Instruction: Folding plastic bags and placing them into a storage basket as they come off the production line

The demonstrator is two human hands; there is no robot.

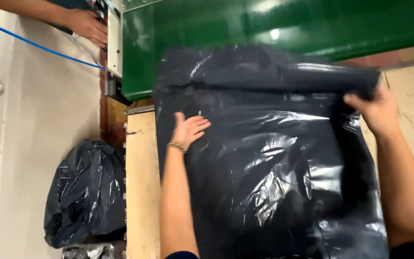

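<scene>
A person is working a large black plastic bag (264,158) on a pale wooden desk (142,192), the glossy film spread flat from the desk's near edge toward its far edge. The left hand (188,129) is lying open, palm down and fingers spread, pressing on the bag close to its left side and gripping nothing; a beaded bracelet (177,146) is circling that wrist. The right hand (377,108) is closing on the bag's far right corner, pinching the film where the far end is turned over into a thick dark fold (283,72). Judging by this, the far end is already doubled over, while the long near stretch is lying unfolded and wrinkled. Off the desk's left edge, a stuffed black sack (85,192) is sitting on the pale floor (39,144). Beyond the bag, a glossy green machine panel (264,24) is running along the desk's far edge. At the far left corner, another person's hand (87,24) is reaching toward a white control box (115,38), a blue cable (34,45) slanting in beside it.
</scene>
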